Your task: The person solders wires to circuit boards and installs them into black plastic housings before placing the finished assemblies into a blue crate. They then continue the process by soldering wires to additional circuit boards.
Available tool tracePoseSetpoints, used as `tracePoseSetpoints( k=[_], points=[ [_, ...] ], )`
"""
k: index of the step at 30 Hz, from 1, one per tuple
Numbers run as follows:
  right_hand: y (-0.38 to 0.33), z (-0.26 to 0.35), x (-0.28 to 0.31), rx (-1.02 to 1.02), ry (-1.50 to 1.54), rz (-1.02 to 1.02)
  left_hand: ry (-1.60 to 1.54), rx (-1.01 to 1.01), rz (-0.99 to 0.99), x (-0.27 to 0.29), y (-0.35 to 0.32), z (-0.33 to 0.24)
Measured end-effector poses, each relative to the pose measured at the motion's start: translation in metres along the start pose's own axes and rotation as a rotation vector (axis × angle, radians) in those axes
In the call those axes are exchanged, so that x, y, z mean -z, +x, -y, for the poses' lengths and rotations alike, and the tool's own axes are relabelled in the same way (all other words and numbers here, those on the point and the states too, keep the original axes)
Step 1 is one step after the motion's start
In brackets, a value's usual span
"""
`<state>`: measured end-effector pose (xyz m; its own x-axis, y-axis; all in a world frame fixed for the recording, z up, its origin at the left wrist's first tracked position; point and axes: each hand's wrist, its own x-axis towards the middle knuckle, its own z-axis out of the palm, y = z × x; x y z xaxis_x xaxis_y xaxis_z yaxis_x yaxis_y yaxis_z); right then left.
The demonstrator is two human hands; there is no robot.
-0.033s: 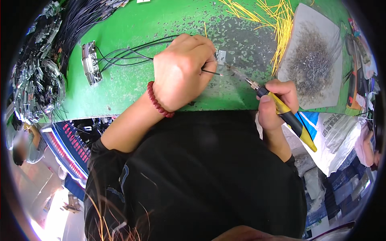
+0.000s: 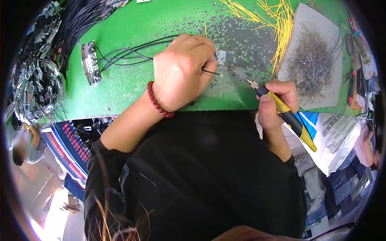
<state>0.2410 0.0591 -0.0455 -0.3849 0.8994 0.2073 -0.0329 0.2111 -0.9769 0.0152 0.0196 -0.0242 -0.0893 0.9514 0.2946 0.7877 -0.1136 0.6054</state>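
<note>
My left hand (image 2: 183, 70), with a red bead bracelet (image 2: 155, 100) at its wrist, is closed around thin black wires. A short black wire end (image 2: 211, 72) with a bare tip pokes out past its fingers. On the left, the wires run back to a silver metal part (image 2: 91, 63) lying on the bench. My right hand (image 2: 279, 98) grips a yellow-and-black soldering iron (image 2: 286, 112), pen-like. The iron's tip points up and left, close to the wire end but apart from it. A small pale plate (image 2: 221, 55) lies just beyond my left fingers.
A green worn bench (image 2: 132, 92) lies under my hands. Heaped metal parts (image 2: 38, 88) and black wires (image 2: 80, 28) fill its left side. Yellow wires (image 2: 283, 30) lie at the back right, beside a grey soiled board (image 2: 291, 72). Hand tools (image 2: 354, 86) sit at the right edge.
</note>
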Motion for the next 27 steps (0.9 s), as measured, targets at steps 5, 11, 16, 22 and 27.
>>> tracePoseSetpoints(
  k=[5,11,16,22,27],
  points=[
    [0.0015,-0.0002,-0.0019,0.002,-0.001,-0.006,0.018,0.008,0.031,0.0013,0.0006,-0.0006],
    [0.0016,0.0009,-0.0021,-0.024,-0.022,0.01,0.025,0.017,0.033,0.002,0.0008,-0.0015],
    [0.0022,0.0035,-0.0031,-0.043,-0.028,0.037,0.025,0.011,0.03,0.0021,0.001,-0.0012],
    [0.0073,0.0066,-0.0033,-0.026,-0.105,0.096,0.03,0.013,0.039,0.0017,0.0012,-0.0005],
    [0.0006,0.0011,-0.0033,-0.005,-0.024,0.014,0.025,0.007,0.041,0.0027,0.0018,-0.0012]
  ],
)
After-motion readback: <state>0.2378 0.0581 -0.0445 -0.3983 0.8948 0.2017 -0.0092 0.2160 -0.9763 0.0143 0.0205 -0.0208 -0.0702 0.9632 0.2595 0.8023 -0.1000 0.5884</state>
